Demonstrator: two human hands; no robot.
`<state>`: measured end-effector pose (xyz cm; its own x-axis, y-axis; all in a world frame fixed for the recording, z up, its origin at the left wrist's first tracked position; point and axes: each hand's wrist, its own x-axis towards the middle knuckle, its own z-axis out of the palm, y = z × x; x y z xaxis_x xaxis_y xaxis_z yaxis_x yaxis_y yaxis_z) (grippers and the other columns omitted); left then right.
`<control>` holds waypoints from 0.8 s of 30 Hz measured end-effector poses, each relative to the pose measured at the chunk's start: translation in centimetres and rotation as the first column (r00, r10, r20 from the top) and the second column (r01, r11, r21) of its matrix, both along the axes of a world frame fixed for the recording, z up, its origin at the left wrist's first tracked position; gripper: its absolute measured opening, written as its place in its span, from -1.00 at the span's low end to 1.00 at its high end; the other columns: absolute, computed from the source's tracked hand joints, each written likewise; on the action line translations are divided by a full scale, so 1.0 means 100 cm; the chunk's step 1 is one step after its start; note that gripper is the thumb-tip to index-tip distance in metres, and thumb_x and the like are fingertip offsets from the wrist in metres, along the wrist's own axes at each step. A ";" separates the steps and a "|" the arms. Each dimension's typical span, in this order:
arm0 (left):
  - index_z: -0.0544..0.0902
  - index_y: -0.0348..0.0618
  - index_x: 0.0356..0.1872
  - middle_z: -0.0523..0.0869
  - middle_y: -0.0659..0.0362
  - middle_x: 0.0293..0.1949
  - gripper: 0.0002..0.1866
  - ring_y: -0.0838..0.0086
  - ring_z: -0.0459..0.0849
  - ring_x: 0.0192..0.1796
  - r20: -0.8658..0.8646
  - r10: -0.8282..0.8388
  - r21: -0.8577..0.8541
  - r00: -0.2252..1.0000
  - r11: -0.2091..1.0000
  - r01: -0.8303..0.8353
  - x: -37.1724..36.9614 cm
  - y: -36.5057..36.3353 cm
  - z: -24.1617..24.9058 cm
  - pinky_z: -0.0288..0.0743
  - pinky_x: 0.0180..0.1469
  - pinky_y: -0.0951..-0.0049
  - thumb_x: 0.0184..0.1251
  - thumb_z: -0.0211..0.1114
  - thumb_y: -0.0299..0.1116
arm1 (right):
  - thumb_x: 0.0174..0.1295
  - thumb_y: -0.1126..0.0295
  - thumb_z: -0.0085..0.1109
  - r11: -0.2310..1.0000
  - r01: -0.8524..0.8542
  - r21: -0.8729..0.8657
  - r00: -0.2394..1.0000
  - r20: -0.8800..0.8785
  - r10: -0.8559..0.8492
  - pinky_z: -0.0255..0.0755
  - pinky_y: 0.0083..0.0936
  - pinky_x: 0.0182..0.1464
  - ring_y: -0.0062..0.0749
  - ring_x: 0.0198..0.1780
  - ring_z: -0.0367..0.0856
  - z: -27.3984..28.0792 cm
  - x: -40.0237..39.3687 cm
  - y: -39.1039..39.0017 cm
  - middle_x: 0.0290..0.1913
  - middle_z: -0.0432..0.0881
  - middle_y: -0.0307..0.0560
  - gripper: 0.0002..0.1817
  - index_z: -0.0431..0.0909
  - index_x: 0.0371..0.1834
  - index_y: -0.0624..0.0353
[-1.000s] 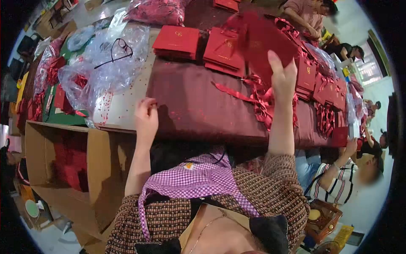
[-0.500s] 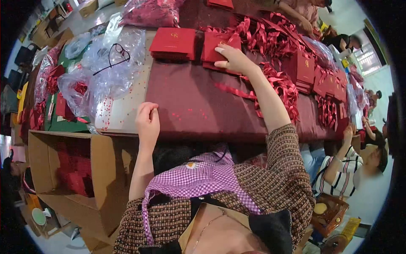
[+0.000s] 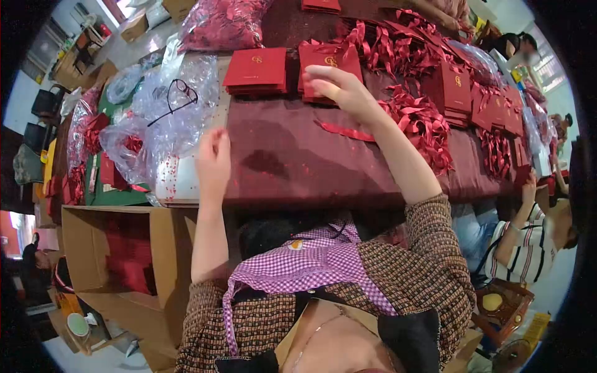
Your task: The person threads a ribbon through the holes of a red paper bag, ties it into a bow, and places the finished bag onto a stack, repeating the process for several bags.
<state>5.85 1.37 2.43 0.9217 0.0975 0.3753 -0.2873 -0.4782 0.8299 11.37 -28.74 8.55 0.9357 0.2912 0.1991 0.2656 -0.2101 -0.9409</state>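
Beside a stack of red gift bags or folders [image 3: 333, 57] with a gold emblem, my right hand [image 3: 345, 93] hovers at the near edge, fingers stretched out and holding nothing. To its left lies a second neat stack of the same red pieces [image 3: 256, 67]. My left hand [image 3: 213, 163] is raised over the left part of the table, fingers curled in; whatever they hold, if anything, is hidden. A red ribbon [image 3: 345, 131] lies on the dark red tablecloth [image 3: 280, 149] below my right hand.
Heaped red ribbons [image 3: 420, 127] and more red stacks [image 3: 457, 93] fill the right side. Crumpled clear plastic [image 3: 149, 93] with eyeglasses [image 3: 180, 99] on it lies left. An open cardboard box [image 3: 168, 248] stands below the table's left edge. Co-workers sit at right.
My right hand has lifted off the red stack and drawn back toward me. My left hand has risen slightly, fingers still curled. The whole view has shifted slightly.
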 end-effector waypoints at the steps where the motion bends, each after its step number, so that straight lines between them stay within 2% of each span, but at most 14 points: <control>1: 0.59 -0.34 -0.09 0.65 0.14 -0.36 -0.77 0.52 0.60 -0.29 0.087 -0.019 -0.038 0.996 0.999 0.022 0.018 -0.005 0.011 0.48 -0.22 0.47 0.38 0.17 -0.38 | 0.35 0.31 0.09 0.996 0.007 0.090 0.995 -0.097 0.001 0.40 -0.50 0.14 -0.47 0.12 0.52 -0.007 0.008 0.009 0.14 0.54 -0.07 -0.52 0.36 0.26 0.36; 5: 0.57 -0.40 -0.08 0.68 -0.01 -0.29 -0.63 0.38 0.63 -0.22 0.170 -0.099 -0.025 0.980 0.994 0.105 0.117 -0.009 0.022 0.49 -0.08 0.37 0.37 0.18 -0.21 | 0.32 0.27 0.12 0.992 0.099 0.084 0.990 -0.108 -0.089 0.36 -0.53 0.09 -0.50 0.04 0.47 -0.027 0.037 0.051 0.11 0.54 -0.07 -0.46 0.34 0.27 0.38; 6: 0.58 -0.40 -0.08 0.69 -0.04 -0.27 -0.57 0.32 0.64 -0.18 0.058 -0.125 0.019 0.991 0.992 0.124 0.138 -0.012 0.023 0.48 -0.05 0.35 0.34 0.18 -0.13 | 0.31 0.31 0.12 0.977 0.212 0.032 0.971 0.103 -0.215 0.36 -0.51 0.09 -0.49 0.02 0.48 -0.047 0.052 0.062 0.05 0.57 -0.08 -0.52 0.39 0.21 0.38; 7: 0.59 -0.41 -0.09 0.69 -0.07 -0.24 -0.51 0.26 0.64 -0.15 -0.049 -0.153 0.064 0.987 0.986 0.156 0.160 -0.014 0.021 0.48 -0.01 0.33 0.32 0.18 -0.06 | 0.28 0.36 0.12 0.986 0.127 0.106 0.990 0.052 -0.133 0.37 -0.46 0.09 -0.44 0.00 0.51 -0.070 0.078 0.066 -0.01 0.59 -0.07 -0.62 0.44 0.08 0.40; 8: 0.61 -0.42 -0.10 0.71 -0.11 -0.23 -0.47 0.22 0.65 -0.11 -0.025 -0.037 0.223 0.999 0.974 0.042 0.192 -0.007 -0.001 0.48 -0.01 0.31 0.29 0.19 -0.02 | 0.25 0.40 0.11 0.972 0.221 0.079 0.965 0.128 -0.230 0.41 -0.44 0.04 -0.42 -0.04 0.53 -0.066 0.074 0.076 -0.08 0.62 -0.07 -0.68 0.45 -0.01 0.37; 9: 0.62 -0.42 -0.11 0.72 -0.11 -0.25 -0.48 0.24 0.67 -0.14 -0.056 -0.077 0.135 0.995 0.987 0.084 0.211 -0.001 -0.012 0.49 -0.05 0.30 0.29 0.19 -0.03 | 0.15 0.32 0.15 0.923 0.346 0.172 0.914 0.161 -0.373 0.44 -0.22 0.01 -0.08 -0.06 0.60 -0.055 0.066 0.088 -0.15 0.62 0.18 -0.64 0.41 -0.05 0.29; 10: 0.63 -0.43 -0.12 0.72 -0.11 -0.28 -0.49 0.25 0.68 -0.17 -0.084 -0.138 0.041 0.987 0.989 0.142 0.217 -0.008 -0.017 0.51 -0.09 0.30 0.29 0.19 -0.05 | 0.15 0.42 0.13 0.891 0.415 0.183 0.858 0.248 -0.450 0.43 -0.40 -0.07 -0.43 -0.16 0.52 -0.049 0.065 0.094 -0.24 0.58 -0.08 -0.71 0.43 -0.08 0.30; 11: 0.65 -0.40 -0.14 0.73 -0.02 -0.26 -0.53 0.35 0.65 -0.20 -0.173 -0.299 -0.098 0.939 0.953 0.286 0.188 -0.023 0.020 0.48 -0.14 0.27 0.31 0.15 -0.09 | 0.09 0.46 0.13 0.888 0.362 0.284 0.925 0.011 -0.381 0.42 -0.35 -0.02 -0.30 -0.14 0.52 -0.054 0.074 0.101 -0.24 0.56 -0.03 -0.70 0.40 -0.10 0.30; 12: 0.66 -0.40 -0.16 0.73 -0.03 -0.30 -0.53 0.32 0.66 -0.24 -0.199 -0.168 0.113 0.966 0.975 0.193 0.209 -0.013 0.003 0.50 -0.17 0.25 0.28 0.18 -0.08 | 0.06 0.49 0.13 0.865 0.411 0.288 0.863 0.185 -0.471 0.41 -0.30 0.03 -0.22 -0.11 0.51 -0.079 0.100 0.111 -0.20 0.53 0.04 -0.67 0.38 -0.08 0.30; 13: 0.66 -0.42 -0.13 0.73 -0.06 -0.26 -0.51 0.30 0.67 -0.20 -0.279 -0.135 0.162 0.951 0.969 0.185 0.209 -0.015 0.006 0.50 -0.13 0.24 0.27 0.20 -0.08 | 0.08 0.48 0.10 0.870 0.409 0.276 0.820 0.308 -0.483 0.38 -0.22 0.06 -0.08 -0.07 0.50 -0.057 0.084 0.109 -0.17 0.51 0.14 -0.67 0.37 -0.07 0.31; 14: 0.63 -0.42 -0.08 0.73 -0.12 -0.22 -0.47 0.23 0.69 -0.15 -0.313 -0.210 0.014 0.926 0.974 0.226 0.243 -0.001 -0.031 0.50 -0.10 0.21 0.24 0.22 -0.04 | 0.09 0.42 0.14 0.788 0.611 0.079 0.724 0.348 -0.596 0.35 -0.13 0.10 0.08 0.01 0.48 -0.081 0.101 0.118 -0.10 0.49 0.26 -0.59 0.33 0.00 0.34; 16: 0.64 -0.43 -0.09 0.73 -0.10 -0.22 -0.44 0.28 0.68 -0.13 -0.234 -0.123 0.062 0.964 0.988 0.141 0.220 -0.016 -0.013 0.50 -0.11 0.21 0.22 0.23 0.00 | 0.14 0.25 0.21 0.732 0.663 -0.160 0.748 0.185 -0.637 0.31 0.01 0.15 0.29 0.12 0.38 -0.067 0.095 0.123 0.08 0.39 0.34 -0.34 0.15 0.21 0.34; 21: 0.62 -0.43 -0.06 0.71 -0.11 -0.17 -0.42 0.22 0.69 -0.11 -0.321 -0.204 0.032 0.925 0.974 0.225 0.220 -0.017 -0.004 0.53 -0.09 0.17 0.23 0.23 0.02 | 0.19 0.20 0.17 0.734 0.620 -0.277 0.761 -0.016 -0.649 0.31 0.10 0.14 0.30 0.16 0.38 -0.067 0.094 0.126 0.17 0.33 0.40 -0.25 0.04 0.34 0.31; 24: 0.55 -0.41 0.05 0.68 -0.04 -0.11 -0.50 0.22 0.70 -0.16 -0.539 -0.371 -0.449 0.756 0.886 0.114 0.247 -0.009 -0.028 0.59 -0.14 0.18 0.32 0.23 -0.12 | 0.21 0.18 0.15 0.733 0.623 -0.272 0.758 -0.018 -0.651 0.29 0.11 0.15 0.28 0.17 0.37 -0.070 0.097 0.129 0.18 0.34 0.37 -0.25 0.03 0.37 0.27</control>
<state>30.59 0.52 -0.37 0.9499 -0.1508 -0.2739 0.2634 -0.0861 0.9608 21.04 -15.79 1.56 0.9292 -0.3573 0.0950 -0.1092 -0.5107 -0.8528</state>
